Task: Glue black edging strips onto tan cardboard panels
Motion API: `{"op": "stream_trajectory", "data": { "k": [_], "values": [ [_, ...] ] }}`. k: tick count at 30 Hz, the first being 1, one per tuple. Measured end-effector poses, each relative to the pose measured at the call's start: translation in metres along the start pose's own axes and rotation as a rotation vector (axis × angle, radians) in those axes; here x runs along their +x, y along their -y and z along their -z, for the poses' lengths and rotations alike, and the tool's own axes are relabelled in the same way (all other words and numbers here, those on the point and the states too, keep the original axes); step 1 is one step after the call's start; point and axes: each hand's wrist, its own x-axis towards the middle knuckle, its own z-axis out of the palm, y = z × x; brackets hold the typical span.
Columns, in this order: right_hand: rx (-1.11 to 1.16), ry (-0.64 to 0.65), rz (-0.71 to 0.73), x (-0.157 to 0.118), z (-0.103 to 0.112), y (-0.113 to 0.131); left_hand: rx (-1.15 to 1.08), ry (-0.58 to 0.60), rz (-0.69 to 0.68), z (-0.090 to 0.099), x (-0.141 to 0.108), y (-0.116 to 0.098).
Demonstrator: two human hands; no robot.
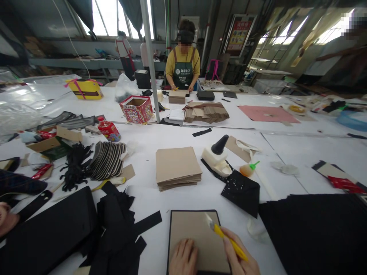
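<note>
A brown cardboard panel (190, 233) edged with black paper lies flat at the near edge of the white table. My left hand (183, 259) presses on its lower part with the fingers flat. My right hand (239, 258) grips a yellow utility knife (226, 237), its blade tip resting near the panel's upper right corner. A stack of brown cardboard sheets (177, 167) sits just beyond the panel.
Black paper strips (120, 225) and a black sheet (315, 229) flank the panel. A white glue bottle with a black cone (217, 156), a small orange bottle (248, 169), fanned dark pieces (107, 160) and a red printed box (137, 109) lie farther out. A person in a yellow shirt (183, 63) works across the table.
</note>
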Motion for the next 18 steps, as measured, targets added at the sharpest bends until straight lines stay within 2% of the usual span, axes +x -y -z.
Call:
{"op": "stream_trajectory", "data": {
  "k": [3,6,10,14,18],
  "values": [
    [0.105,0.066,-0.061,0.009,-0.037,0.014,0.064,0.005,-0.071,-0.003,-0.007,0.005],
    [0.06,0.077,-0.007,0.015,-0.067,0.029,0.084,0.052,-0.168,0.001,-0.009,0.009],
    [-0.026,0.116,0.057,0.021,-0.086,0.039,0.066,0.026,-0.056,-0.005,-0.012,0.004],
    [-0.089,0.128,0.121,0.03,-0.078,0.024,0.046,-0.02,0.014,-0.013,-0.015,-0.003],
    [-0.2,0.031,0.091,0.039,-0.042,-0.006,0.031,-0.174,0.029,-0.015,-0.011,-0.003]
  ]
}}
